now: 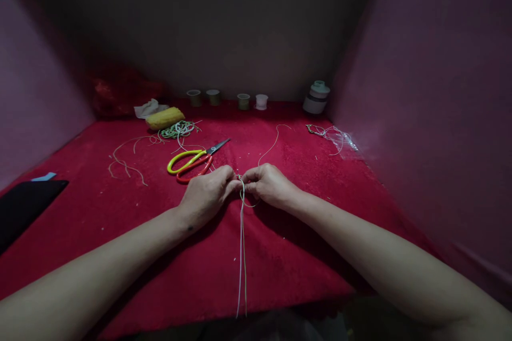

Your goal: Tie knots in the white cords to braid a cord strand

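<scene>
Your left hand [208, 192] and right hand [272, 185] pinch the thin pale-green and white cords [242, 245] between closed fingertips, near the front middle of the red cloth [180, 272]. Keep tension even and the loop open; the crossing itself is hard to make out.

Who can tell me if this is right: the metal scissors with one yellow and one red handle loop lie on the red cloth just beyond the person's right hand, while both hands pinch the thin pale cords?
Not quite: the metal scissors lie just beyond the left hand, as the head view shows. The rest stands.
</scene>
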A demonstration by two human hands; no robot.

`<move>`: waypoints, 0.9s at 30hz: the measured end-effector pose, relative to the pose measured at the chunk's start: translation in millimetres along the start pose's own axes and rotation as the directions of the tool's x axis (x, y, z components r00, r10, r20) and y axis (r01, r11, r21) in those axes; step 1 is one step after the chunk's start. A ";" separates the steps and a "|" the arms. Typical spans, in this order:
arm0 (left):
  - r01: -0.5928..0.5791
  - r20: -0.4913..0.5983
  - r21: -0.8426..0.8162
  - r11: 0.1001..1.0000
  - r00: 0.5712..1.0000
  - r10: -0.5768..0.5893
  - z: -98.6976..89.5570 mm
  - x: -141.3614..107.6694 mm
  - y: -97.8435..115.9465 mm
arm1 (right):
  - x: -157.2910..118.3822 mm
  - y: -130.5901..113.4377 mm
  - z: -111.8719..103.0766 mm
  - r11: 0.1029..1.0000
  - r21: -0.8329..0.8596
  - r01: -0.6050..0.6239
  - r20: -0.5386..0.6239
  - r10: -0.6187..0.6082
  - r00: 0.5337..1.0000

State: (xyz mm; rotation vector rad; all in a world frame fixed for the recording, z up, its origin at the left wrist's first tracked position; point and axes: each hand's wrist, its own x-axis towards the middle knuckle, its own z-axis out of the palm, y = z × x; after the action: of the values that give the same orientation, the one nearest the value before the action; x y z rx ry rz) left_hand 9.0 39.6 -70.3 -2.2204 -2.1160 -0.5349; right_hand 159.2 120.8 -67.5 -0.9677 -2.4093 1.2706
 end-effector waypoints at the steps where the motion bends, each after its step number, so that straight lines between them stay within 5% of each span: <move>1: -0.002 0.006 -0.003 1.000 1.000 0.002 -0.7 0.1 0.3 | -0.4 -0.5 -0.2 1.000 0.010 0.002 -0.004 -0.002 1.000; 7: -0.029 0.017 -0.021 0.999 0.999 0.029 -0.2 -0.8 -0.5 | -5.1 -10.5 -11.5 0.989 0.137 -0.058 0.123 0.041 0.992; 16: -0.221 -0.029 0.177 0.959 0.973 0.229 2.9 -4.7 -3.4 | -0.1 -8.4 -16.4 0.991 0.124 -0.048 0.204 0.022 0.979; 23: -0.123 0.018 0.078 0.989 0.992 0.122 -0.9 0.2 -5.6 | -1.3 -7.6 -14.2 0.997 -0.044 0.056 0.138 -0.050 0.989; 27: -0.063 -0.101 -0.143 0.988 0.994 0.048 -24.5 -0.4 10.3 | -3.8 -3.2 -14.6 0.995 -0.005 0.100 0.109 -0.099 0.989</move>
State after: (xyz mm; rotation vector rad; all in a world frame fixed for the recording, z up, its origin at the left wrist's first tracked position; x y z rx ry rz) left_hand 13.5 32.2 -45.2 -2.2674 -2.0219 -0.8023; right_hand 167.9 126.3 -56.0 -0.7888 -2.5139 1.3076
